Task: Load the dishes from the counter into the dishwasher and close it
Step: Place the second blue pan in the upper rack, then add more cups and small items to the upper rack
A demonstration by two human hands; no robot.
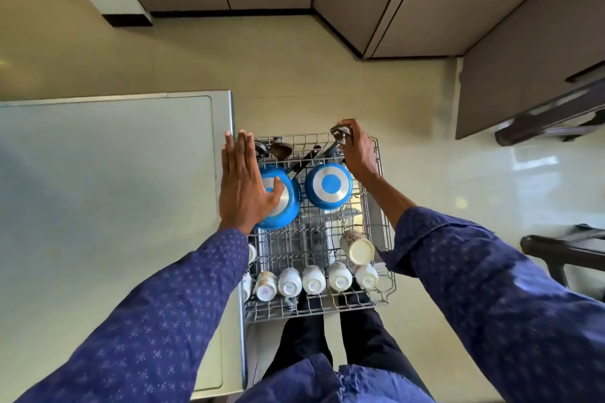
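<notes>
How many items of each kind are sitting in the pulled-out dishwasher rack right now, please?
Blue round pans, upside down, with black handles: 2
White ceramic cups along the near edge and left side: 7 in view, first at
Tall floral cup lying tilted: 1
Dark metal utensils at the far edge: at least 3, hard to separate
Total: about 13
</notes>
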